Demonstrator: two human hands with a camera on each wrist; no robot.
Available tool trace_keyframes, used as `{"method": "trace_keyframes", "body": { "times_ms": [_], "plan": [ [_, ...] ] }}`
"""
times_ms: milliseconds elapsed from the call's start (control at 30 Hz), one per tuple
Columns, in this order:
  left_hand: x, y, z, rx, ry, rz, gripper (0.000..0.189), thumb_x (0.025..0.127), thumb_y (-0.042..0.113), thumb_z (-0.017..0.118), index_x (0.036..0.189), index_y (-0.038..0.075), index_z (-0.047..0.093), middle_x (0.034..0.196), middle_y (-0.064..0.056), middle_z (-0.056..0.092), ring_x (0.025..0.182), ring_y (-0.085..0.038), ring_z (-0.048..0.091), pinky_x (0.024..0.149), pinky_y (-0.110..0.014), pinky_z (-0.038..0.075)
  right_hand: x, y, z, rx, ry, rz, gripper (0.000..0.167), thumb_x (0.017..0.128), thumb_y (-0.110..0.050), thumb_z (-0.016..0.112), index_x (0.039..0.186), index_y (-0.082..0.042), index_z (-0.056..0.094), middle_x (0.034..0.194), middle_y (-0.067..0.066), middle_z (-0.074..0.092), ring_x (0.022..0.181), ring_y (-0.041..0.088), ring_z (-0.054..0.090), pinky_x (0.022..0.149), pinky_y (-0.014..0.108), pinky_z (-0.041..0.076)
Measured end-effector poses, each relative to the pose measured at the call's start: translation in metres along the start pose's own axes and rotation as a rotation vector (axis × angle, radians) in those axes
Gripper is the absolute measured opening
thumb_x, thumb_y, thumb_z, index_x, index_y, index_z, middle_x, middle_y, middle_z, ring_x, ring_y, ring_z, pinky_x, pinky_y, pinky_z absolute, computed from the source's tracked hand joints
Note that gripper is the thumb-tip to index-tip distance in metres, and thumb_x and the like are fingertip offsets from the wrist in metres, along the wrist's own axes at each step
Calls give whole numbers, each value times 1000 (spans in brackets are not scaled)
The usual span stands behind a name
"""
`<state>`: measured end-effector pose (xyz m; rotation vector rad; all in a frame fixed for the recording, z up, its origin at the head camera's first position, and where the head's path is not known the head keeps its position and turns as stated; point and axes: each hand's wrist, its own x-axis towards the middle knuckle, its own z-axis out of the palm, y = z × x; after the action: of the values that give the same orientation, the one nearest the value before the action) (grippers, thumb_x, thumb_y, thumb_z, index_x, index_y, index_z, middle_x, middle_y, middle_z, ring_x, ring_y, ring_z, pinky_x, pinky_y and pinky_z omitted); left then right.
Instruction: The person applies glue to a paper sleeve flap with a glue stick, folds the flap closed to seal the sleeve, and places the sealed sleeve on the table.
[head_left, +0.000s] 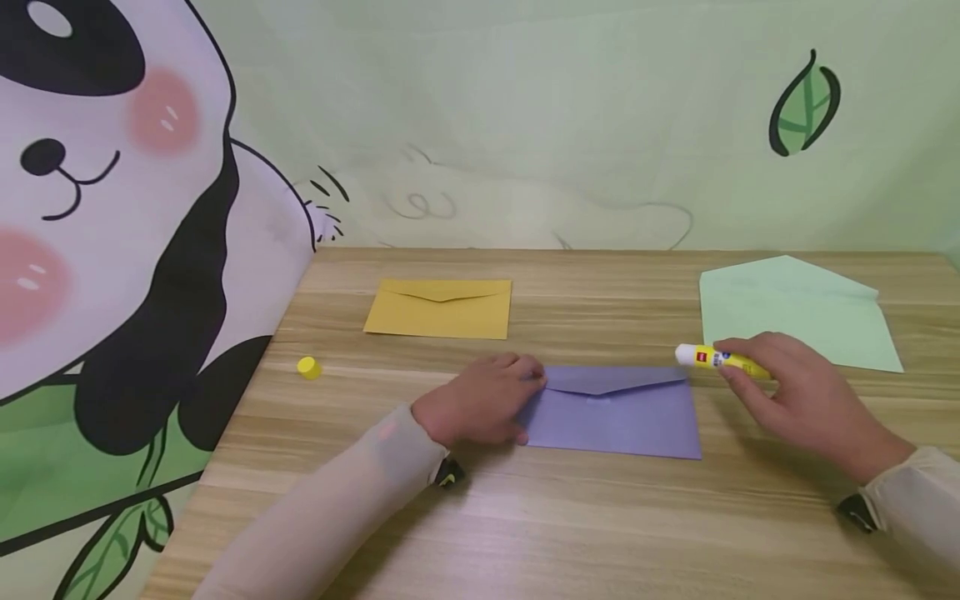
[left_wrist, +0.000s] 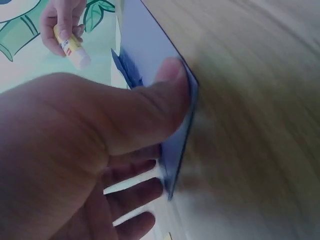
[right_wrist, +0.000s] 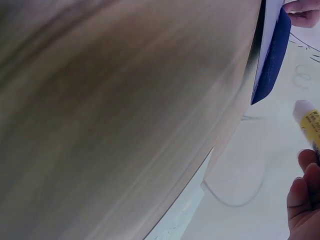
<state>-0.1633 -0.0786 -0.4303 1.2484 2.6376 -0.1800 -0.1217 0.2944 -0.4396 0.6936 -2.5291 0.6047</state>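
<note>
Fingers of the right hand point(head_left: 817, 404) clamped on a glue stick point(head_left: 707, 357), near the purple envelope's point(head_left: 615, 427) far right corner. Left thumb and fingers apart; the left hand point(head_left: 483, 402) presses the envelope's left end against the desk point(head_left: 600, 533). Beyond: mustard envelope point(head_left: 442, 315), pale green envelope point(head_left: 795, 321); yellow cap point(head_left: 309, 367) at left.

The purple rectangular paper envelope point(head_left: 618, 427) is plain, the yellow cylindrical glue stick point(head_left: 707, 357) white-tipped, the wooden surface point(head_left: 585, 533) brown-streaked.
</note>
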Motion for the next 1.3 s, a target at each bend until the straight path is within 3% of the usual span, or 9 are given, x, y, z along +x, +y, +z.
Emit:
{"method": "trace_keyframes", "body": {
  "times_ms": [100, 233, 467, 633, 867, 1067, 1167, 1300],
  "plan": [
    [1, 0, 0, -32, 8, 30, 76, 85, 42, 78, 144, 3, 51, 145, -7, 49, 133, -24, 49, 114, -35, 38, 1, -2, -2, 1, 16, -13, 39, 74, -3, 81, 112, -10, 72, 90, -4, 68, 84, 6, 53, 76, 24, 42],
    [2, 0, 0, -64, -5, 21, 76, 86, 39, 78, 146, 3, 49, 146, -7, 48, 132, -22, 50, 112, -33, 40, 2, -4, -3, 7, 30, -23, 38, 74, -2, 79, 111, -9, 72, 91, -3, 68, 86, 7, 53, 77, 26, 42],
    [1, 8, -3, 54, -35, 43, 73, 87, 32, 75, 153, 23, 43, 144, -8, 49, 129, -25, 50, 106, -36, 46, 4, -4, -3, 21, 39, -42, 38, 73, -3, 79, 110, -8, 72, 92, -3, 69, 87, 6, 54, 77, 25, 43],
    [3, 13, -6, 87, -55, 33, 74, 85, 29, 74, 153, 23, 43, 139, -6, 51, 124, -24, 52, 103, -35, 48, 3, -3, 1, 46, 63, -94, 37, 74, -6, 78, 111, -9, 73, 93, -5, 69, 87, 7, 55, 80, 21, 43],
    [4, 10, -7, -11, -65, 77, 71, 85, 18, 70, 151, 12, 45, 157, -4, 40, 139, -27, 45, 113, -33, 39, 1, -2, 3, 72, 97, -124, 28, 83, -16, 74, 111, -11, 74, 93, -6, 68, 87, 7, 55, 83, 15, 40],
    [8, 8, -8, -121, -83, 90, 61, 90, 17, 60, 148, 6, 47, 158, -8, 40, 146, -23, 39, 119, -31, 31, 0, -3, 4, 77, 83, -138, 28, 91, -28, 67, 112, -11, 74, 92, -6, 67, 86, 7, 55, 81, 17, 41],
    [11, 9, -5, -143, -38, 84, 52, 93, 22, 58, 142, 5, 54, 150, -8, 49, 137, -22, 49, 114, -31, 38, 1, -5, 4, 74, 82, -135, 27, 90, -26, 69, 112, -12, 74, 93, -7, 67, 86, 7, 55, 80, 19, 42],
    [15, 13, 1, -106, 55, 80, 38, 92, 23, 58, 126, 7, 59, 122, -4, 61, 106, -18, 60, 98, -32, 49, 3, -6, 4, 75, 83, -122, 27, 87, -21, 72, 112, -12, 74, 94, -7, 68, 87, 7, 55, 80, 19, 42]
  ]
}}
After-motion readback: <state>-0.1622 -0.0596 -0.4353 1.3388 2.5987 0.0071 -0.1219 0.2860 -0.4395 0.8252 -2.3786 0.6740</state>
